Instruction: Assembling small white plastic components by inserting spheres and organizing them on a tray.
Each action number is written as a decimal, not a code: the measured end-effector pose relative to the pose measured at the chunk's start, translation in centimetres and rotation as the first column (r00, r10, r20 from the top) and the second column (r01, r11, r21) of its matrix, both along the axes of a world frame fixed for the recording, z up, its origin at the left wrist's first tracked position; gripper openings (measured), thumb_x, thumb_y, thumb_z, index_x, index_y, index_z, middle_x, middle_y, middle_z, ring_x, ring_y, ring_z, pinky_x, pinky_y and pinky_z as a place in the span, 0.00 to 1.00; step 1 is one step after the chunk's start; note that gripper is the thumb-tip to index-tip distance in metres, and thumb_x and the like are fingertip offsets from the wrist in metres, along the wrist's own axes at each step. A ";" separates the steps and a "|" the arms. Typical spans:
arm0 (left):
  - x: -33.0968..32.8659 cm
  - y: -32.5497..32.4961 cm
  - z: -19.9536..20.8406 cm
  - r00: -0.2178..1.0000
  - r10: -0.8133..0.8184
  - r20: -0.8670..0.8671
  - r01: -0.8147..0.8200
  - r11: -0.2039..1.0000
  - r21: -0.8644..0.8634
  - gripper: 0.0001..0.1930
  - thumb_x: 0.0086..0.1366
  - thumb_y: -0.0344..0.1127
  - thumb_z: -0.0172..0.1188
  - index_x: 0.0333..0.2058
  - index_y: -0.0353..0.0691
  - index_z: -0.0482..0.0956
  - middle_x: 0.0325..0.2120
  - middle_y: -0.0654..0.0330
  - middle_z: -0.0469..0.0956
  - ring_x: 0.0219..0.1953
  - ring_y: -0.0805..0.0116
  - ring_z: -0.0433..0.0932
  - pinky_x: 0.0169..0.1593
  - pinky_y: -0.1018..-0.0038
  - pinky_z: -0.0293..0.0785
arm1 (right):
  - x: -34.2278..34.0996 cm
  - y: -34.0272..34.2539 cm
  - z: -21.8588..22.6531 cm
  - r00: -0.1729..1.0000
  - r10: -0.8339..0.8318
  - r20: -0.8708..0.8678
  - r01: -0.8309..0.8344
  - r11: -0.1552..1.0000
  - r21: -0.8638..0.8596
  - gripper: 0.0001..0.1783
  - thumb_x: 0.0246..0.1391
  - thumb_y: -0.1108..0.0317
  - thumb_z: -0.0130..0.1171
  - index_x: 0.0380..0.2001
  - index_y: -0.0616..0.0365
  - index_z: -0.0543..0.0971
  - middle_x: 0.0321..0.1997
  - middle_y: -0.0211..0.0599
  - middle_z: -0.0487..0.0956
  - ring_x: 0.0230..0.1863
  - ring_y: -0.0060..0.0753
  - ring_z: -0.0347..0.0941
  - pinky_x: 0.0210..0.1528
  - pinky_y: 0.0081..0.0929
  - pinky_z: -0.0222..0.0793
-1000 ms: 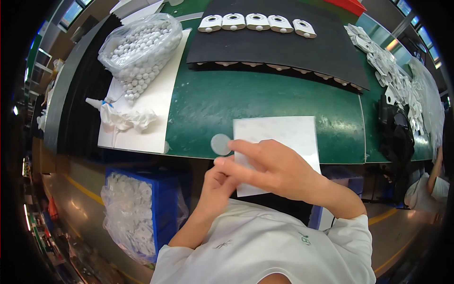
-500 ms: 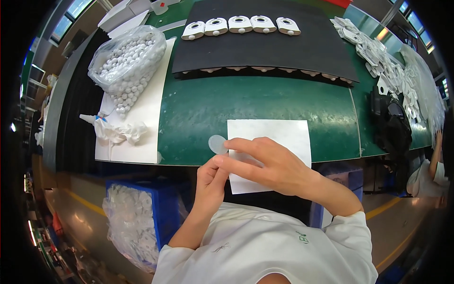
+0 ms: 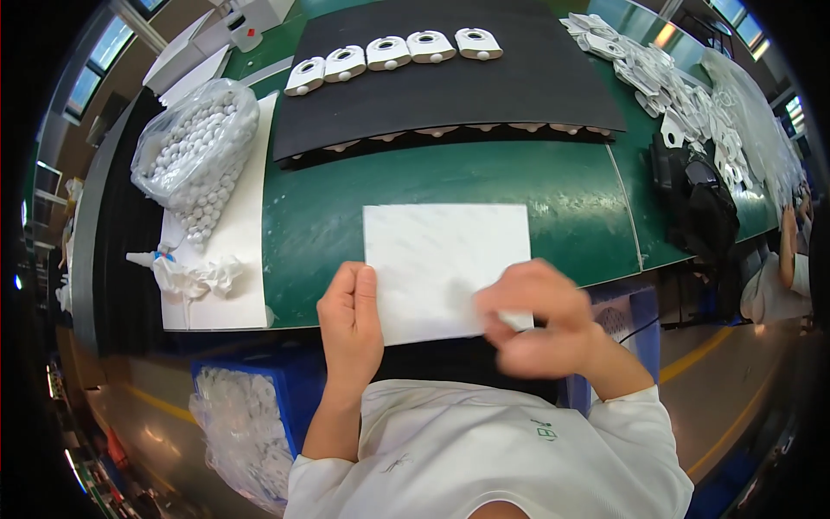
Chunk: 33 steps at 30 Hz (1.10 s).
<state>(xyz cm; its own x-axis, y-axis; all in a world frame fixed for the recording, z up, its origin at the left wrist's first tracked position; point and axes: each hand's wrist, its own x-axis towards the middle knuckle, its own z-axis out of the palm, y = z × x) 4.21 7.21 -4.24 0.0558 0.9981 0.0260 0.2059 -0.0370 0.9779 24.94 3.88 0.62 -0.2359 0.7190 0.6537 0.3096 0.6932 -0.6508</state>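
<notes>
My left hand (image 3: 353, 316) is closed beside the left edge of a white sheet (image 3: 441, 259), its thumb pressed against the bent fingers. What it holds, if anything, is hidden. Smeared by motion, my right hand (image 3: 546, 322) hovers over the sheet's lower right corner with its fingers bent. Whether anything is between those fingers does not show. The sheet lies at the front edge of the green table (image 3: 320, 208), its lower part reaching past that edge. No translucent disc can be made out.
Several white oval parts (image 3: 387, 54) line a black board (image 3: 484, 95) at the back. A bag of white balls (image 3: 194, 138), a small bottle (image 3: 147, 258) and crumpled tissue (image 3: 203, 277) are left. White parts (image 3: 644, 73) and a black bag (image 3: 699, 195) lie right; blue bin (image 3: 294, 398) below.
My hands were together around a translucent disc at the sheet's left edge. They have parted, the right moving right, and the disc is out of sight. The whole view has shifted slightly.
</notes>
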 end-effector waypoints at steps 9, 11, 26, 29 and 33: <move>1.5 1.9 1.5 0.941 0.203 -0.271 -0.201 0.979 0.035 0.09 0.64 0.32 0.54 0.39 0.32 0.76 0.23 0.59 0.76 0.19 0.78 0.69 0.23 0.81 0.64 | 6.8 0.2 -4.2 0.793 -0.525 -0.309 0.483 0.851 -0.208 0.45 0.44 0.87 0.59 0.64 0.57 0.50 0.55 0.44 0.63 0.36 0.25 0.73 0.40 0.19 0.70; 0.8 2.0 1.4 0.860 0.363 -0.359 -0.254 0.914 0.315 0.11 0.62 0.30 0.57 0.42 0.33 0.76 0.29 0.54 0.80 0.24 0.75 0.76 0.27 0.80 0.71 | 7.3 0.3 -5.0 0.746 -0.573 -0.339 0.505 0.819 -0.272 0.45 0.44 0.87 0.58 0.64 0.57 0.51 0.55 0.44 0.63 0.36 0.24 0.73 0.39 0.17 0.69; 3.0 1.8 0.0 0.565 -0.274 -0.778 0.766 0.526 0.371 0.17 0.54 0.38 0.62 0.40 0.35 0.78 0.42 0.53 0.78 0.45 0.53 0.77 0.43 0.63 0.74 | 8.0 0.8 -6.1 0.664 -0.654 -0.362 0.528 0.753 -0.393 0.44 0.46 0.88 0.56 0.64 0.57 0.50 0.54 0.42 0.64 0.34 0.23 0.72 0.38 0.16 0.68; 1.5 1.6 1.4 0.547 -0.368 -0.752 0.814 0.445 0.374 0.14 0.53 0.31 0.59 0.40 0.35 0.78 0.42 0.55 0.78 0.46 0.59 0.77 0.44 0.69 0.75 | 7.8 1.2 -6.0 0.652 -0.648 -0.394 0.516 0.760 -0.396 0.43 0.46 0.88 0.55 0.64 0.57 0.50 0.53 0.41 0.64 0.35 0.23 0.71 0.38 0.15 0.67; -0.5 3.6 6.3 0.692 -0.465 -0.553 0.712 0.568 0.413 0.19 0.42 0.24 0.63 0.38 0.36 0.80 0.33 0.55 0.80 0.33 0.59 0.81 0.32 0.71 0.78 | 7.8 1.1 -6.0 0.625 -0.669 -0.401 0.541 0.742 -0.396 0.43 0.47 0.87 0.55 0.64 0.57 0.49 0.53 0.41 0.63 0.35 0.23 0.71 0.38 0.15 0.67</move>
